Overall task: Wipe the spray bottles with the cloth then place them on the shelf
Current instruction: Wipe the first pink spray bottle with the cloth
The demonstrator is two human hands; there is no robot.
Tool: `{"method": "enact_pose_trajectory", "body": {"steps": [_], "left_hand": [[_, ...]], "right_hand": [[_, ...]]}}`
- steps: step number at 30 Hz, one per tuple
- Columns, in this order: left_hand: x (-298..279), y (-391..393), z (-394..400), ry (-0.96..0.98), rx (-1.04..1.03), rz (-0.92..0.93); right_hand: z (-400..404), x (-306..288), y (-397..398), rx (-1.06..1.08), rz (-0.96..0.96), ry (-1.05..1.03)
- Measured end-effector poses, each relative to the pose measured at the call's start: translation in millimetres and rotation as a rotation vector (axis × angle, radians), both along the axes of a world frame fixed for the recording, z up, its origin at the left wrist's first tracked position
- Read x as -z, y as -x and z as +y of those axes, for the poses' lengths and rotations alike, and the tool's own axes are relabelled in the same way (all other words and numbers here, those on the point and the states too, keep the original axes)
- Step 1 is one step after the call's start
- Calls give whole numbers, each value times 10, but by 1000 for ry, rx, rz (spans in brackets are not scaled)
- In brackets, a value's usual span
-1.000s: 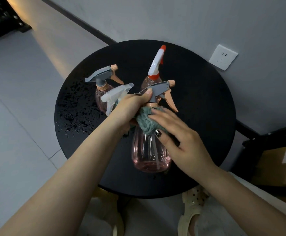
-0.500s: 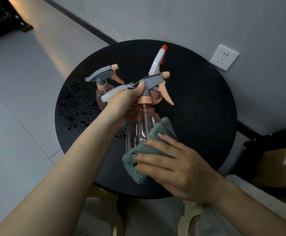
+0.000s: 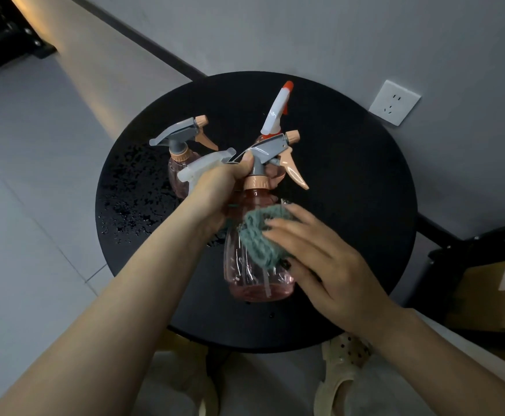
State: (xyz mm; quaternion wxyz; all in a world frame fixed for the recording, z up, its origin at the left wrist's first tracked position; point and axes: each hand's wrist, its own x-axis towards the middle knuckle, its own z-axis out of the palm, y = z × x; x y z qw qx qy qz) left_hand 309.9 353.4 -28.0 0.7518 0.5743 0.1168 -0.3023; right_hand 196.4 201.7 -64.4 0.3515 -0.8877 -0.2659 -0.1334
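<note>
The left hand (image 3: 221, 187) grips the neck of the pink spray bottle (image 3: 257, 259), holding it above the black desk (image 3: 350, 190). The right hand (image 3: 329, 265) presses the green cloth (image 3: 260, 235) flat on its side.

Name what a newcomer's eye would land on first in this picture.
First, the pink spray bottle held above the round black table: the left hand grips its neck while the right hand presses a green cloth against its side. Behind it stand more spray bottles, beside scattered water droplets.
</note>
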Motion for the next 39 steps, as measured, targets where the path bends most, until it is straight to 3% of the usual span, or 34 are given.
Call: {"method": "enact_pose_trajectory", "body": {"steps": [4, 8, 11, 16, 20, 23, 28, 32, 35, 39], "left_hand": [[-10, -43, 52, -84, -41, 5], [-10, -58, 50, -99, -61, -18], [-17, -43, 8, -42, -31, -20], [26, 13, -72, 77, 19, 16], [65, 38, -66, 1, 69, 58], [20, 39, -60, 29, 40, 77], [-45, 18, -36, -31, -32, 17], [-29, 27, -52, -50, -33, -9], [-32, 39, -77, -29, -15, -23], [13, 32, -73, -96, 43, -23]], "right_hand": [[-23, 51, 102, -116, -234, 197], [-63, 71, 136, -202, -310, 316], [-53, 51, 77, -117, -217, 202], [-6, -26, -43, 37, 101, -54], [26, -23, -91, 107, 227, -167], [14, -24, -48, 54, 124, -57], [17, 8, 82, -210, -218, 288], [39, 42, 139, -316, -271, 423], [43, 15, 91, -240, -217, 359], [76, 1, -1, -47, 22, 80]]}}
